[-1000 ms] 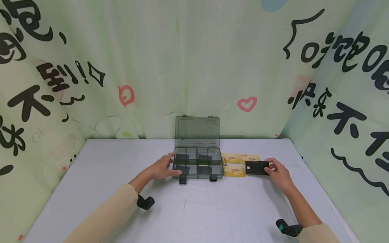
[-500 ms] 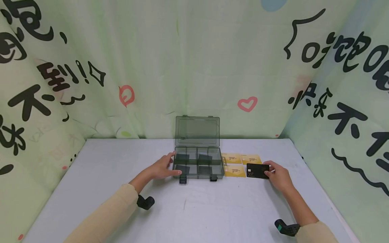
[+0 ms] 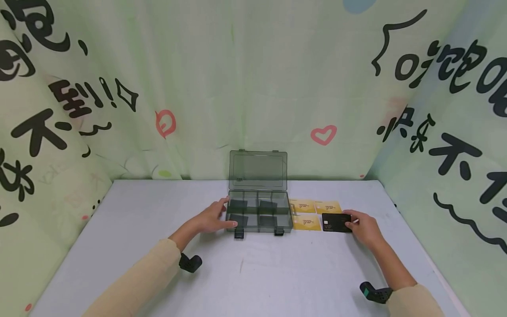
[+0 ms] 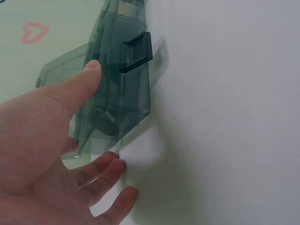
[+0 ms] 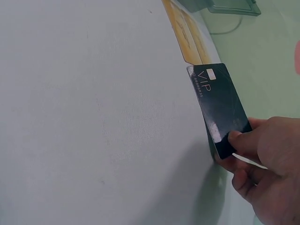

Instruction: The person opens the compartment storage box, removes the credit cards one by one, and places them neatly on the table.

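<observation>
A smoky transparent compartment box (image 3: 259, 211) stands on the grey table (image 3: 253, 273) with its lid (image 3: 258, 170) raised upright. Dark cards lie in some of its compartments. My left hand (image 3: 215, 219) rests against the box's left end with straight fingers. In the left wrist view the thumb (image 4: 77, 86) presses the box wall (image 4: 122, 93) near a front latch (image 4: 137, 51). My right hand (image 3: 363, 228) pinches a black VIP card (image 3: 336, 222) by its right edge, just right of the gold cards. The right wrist view shows the black card (image 5: 220, 108) tilted on edge, between thumb and fingers (image 5: 243, 140).
Three gold cards (image 3: 306, 222) lie flat on the table between the box and the black card. A green printed curtain (image 3: 119, 110) surrounds the table at the back and both sides. Bare table stretches in front of the box.
The right hand has brought the black card slightly down and to the right, closer to the table. The left hand and the box have not moved.
</observation>
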`<state>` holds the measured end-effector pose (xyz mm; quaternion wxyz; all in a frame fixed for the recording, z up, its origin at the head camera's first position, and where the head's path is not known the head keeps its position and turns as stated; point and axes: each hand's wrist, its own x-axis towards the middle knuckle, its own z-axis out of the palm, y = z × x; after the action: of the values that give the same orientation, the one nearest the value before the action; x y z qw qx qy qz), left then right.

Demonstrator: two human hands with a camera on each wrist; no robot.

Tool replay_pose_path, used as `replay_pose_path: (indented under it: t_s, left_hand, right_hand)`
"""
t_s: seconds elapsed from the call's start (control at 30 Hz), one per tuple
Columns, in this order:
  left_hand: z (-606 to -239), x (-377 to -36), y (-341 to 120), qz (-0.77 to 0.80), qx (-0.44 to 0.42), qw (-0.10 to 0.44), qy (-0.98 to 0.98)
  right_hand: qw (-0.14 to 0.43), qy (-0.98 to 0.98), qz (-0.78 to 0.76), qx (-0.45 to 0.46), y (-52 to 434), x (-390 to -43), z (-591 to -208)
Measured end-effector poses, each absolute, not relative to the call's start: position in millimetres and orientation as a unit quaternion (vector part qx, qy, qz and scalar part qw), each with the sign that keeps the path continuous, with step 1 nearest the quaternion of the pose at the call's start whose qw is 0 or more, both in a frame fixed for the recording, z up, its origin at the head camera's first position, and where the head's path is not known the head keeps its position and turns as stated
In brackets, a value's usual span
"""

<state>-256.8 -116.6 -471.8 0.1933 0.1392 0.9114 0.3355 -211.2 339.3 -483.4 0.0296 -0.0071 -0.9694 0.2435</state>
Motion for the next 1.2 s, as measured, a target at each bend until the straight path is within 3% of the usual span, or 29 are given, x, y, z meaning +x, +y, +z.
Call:
replay_pose_path:
  t_s: [0.53,1.2]
  left_hand:
    - [-471,-256,-115,0.335,0.133,0.194,0.912]
    - [-470,-257,-116,0.331,0.141,0.199,0.912]
  right_hand:
    - [0.049,-0.976,0.210,-0.011,335,-216,-490]
    - [0.034,-0.971,0.234,-0.043,325,-215,-496]
